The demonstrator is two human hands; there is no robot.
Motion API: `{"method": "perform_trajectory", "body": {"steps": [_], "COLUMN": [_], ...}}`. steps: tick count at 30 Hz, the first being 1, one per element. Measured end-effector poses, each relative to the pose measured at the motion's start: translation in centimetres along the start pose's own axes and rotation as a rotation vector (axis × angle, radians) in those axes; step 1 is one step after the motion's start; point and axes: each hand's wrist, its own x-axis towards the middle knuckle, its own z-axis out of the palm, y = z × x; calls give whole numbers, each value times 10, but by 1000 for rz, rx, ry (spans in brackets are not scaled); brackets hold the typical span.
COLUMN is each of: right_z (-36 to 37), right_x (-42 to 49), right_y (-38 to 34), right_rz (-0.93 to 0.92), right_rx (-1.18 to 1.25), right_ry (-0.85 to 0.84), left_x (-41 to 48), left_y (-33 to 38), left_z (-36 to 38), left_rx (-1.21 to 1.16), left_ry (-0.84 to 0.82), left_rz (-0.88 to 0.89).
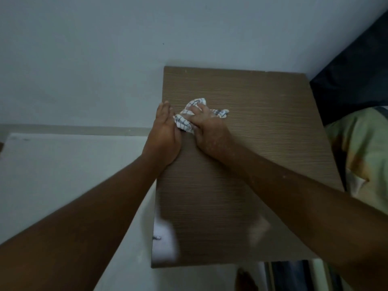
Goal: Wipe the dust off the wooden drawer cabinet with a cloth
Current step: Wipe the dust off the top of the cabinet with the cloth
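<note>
I look down on the brown wood-grain top of the drawer cabinet (262,143). A crumpled white cloth with dark checks (184,121) lies on its left part. My right hand (207,131) grips the cloth and presses it onto the wood. My left hand (164,133) stands edge-on at the cabinet's left edge with straight fingers, its palm against the cloth. Pale dust smears show near the front of the top.
A pale wall (84,59) rises behind and to the left. A white floor (52,175) lies left of the cabinet. A dark fabric (352,70) and a pale green and yellow cloth (365,154) lie on the right. A small metal screw (157,237) shows by the front left.
</note>
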Motion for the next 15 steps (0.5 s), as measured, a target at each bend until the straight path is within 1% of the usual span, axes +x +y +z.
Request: {"method": "perform_trajectory", "body": {"steps": [2, 6, 9, 15], "right_z": [-1, 5, 12, 27], "right_x": [-23, -64, -101, -173], "right_y": [-5, -12, -20, -43], "right_rz": [-4, 35, -13, -77], "right_rx": [41, 82, 97, 110], "right_ry": [19, -40, -64, -110], "left_x": [0, -1, -1, -3], "left_y": [0, 4, 10, 11], "left_z": [1, -2, -4, -4], "left_rx": [16, 10, 23, 44], "left_ry": [-19, -2, 18, -4], "left_rz": [-21, -31, -13, -19]}}
